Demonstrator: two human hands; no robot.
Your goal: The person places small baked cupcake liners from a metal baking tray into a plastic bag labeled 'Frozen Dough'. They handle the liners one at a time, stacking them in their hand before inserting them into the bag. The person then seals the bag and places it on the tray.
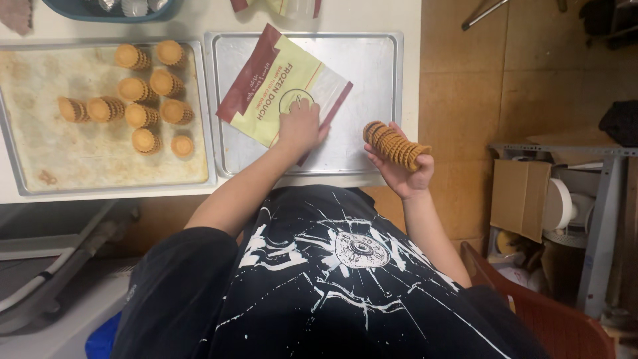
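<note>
My left hand [299,126] presses flat on a yellow and dark red plastic pouch [266,80] that lies on a bare metal baking tray [372,60]. My right hand [405,169] holds a stack of ridged golden tart shells [393,143] on its side, just past the tray's right front corner. A second tray [40,153] to the left carries several stacks of the same tart shells [143,86], some standing and some tipped over.
Both trays sit on a white table [412,20]. A blue basin [106,10] stands at the back left. A red plastic chair [558,319], a cardboard box [518,196] and a metal rack [598,219] are to the right on a tiled floor.
</note>
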